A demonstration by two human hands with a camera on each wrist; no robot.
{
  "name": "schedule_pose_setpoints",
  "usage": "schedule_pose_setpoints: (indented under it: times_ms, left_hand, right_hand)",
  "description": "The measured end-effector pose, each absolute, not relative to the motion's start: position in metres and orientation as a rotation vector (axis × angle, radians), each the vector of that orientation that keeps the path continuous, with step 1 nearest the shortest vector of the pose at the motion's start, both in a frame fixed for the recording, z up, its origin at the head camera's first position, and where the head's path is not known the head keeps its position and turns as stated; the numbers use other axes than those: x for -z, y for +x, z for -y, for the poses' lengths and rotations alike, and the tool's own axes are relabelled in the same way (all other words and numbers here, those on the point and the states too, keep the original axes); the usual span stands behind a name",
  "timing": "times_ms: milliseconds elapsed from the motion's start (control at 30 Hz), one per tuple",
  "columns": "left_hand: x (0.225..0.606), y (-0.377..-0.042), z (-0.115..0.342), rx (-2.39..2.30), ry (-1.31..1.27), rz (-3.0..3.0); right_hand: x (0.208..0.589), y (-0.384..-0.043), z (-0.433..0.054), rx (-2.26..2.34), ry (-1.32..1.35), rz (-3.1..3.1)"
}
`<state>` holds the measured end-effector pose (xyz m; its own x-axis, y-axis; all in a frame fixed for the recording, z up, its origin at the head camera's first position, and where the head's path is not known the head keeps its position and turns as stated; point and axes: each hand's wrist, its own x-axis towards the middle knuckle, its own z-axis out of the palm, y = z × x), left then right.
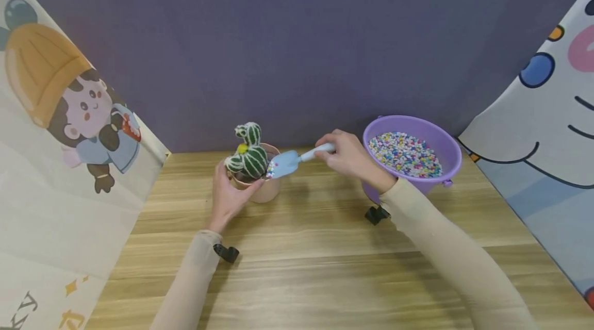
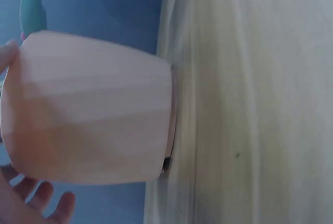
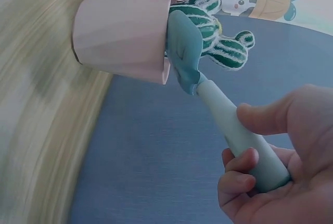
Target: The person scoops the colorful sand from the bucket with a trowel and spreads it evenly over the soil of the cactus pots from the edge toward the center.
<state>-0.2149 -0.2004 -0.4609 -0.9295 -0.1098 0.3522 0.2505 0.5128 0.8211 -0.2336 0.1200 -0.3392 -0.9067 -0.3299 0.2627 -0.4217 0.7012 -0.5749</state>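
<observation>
A pale pink flower pot [image 1: 267, 194] stands upright on the table with a green, white-striped cactus [image 1: 255, 162] in it. My left hand [image 1: 228, 197] grips the pot near its rim, thumb on one side and fingers on the other. In my right hand [image 1: 345, 153] is the handle of a light blue toy shovel [image 1: 285, 164]. Its blade reaches over the pot's right rim, close beside the cactus, and carries a few small colourful beads [image 1: 272, 167] at the tip. The right wrist view shows the blade [image 3: 186, 49] from behind; the pot's inside is hidden there.
To the right, a purple bucket [image 1: 447, 152] holds many small multicoloured beads [image 1: 406, 154]; my right forearm passes in front of it. A dark blue-grey wall [image 1: 297, 51] rises behind the wooden table [image 1: 315, 273]. Cartoon-printed panels flank both sides.
</observation>
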Motion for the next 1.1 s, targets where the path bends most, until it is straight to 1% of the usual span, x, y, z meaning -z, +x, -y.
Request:
schedule_pose_setpoints:
  times_ms: [167,267,700,900,1100]
  left_hand:
    - [0.460,-0.221,0.208,1.416,-0.281,2.428]
    - [0.459,-0.222,0.210,1.422,-0.314,2.452]
    - [0.460,-0.217,0.207,1.416,-0.199,2.452]
    - [0.460,-0.218,0.202,1.391,-0.180,2.429]
    - [0.456,-0.217,0.194,1.348,-0.108,2.465]
  right_hand:
    - [0.331,-0.233,-0.119,-0.964,0.613,2.804]
    - [0.328,-0.232,-0.118,-0.957,0.617,2.809]
    - [0.323,-0.235,-0.118,-0.949,0.627,2.846]
    - [0.319,-0.237,-0.120,-0.937,0.637,2.852]
    - [0.319,-0.238,-0.121,-0.938,0.618,2.863]
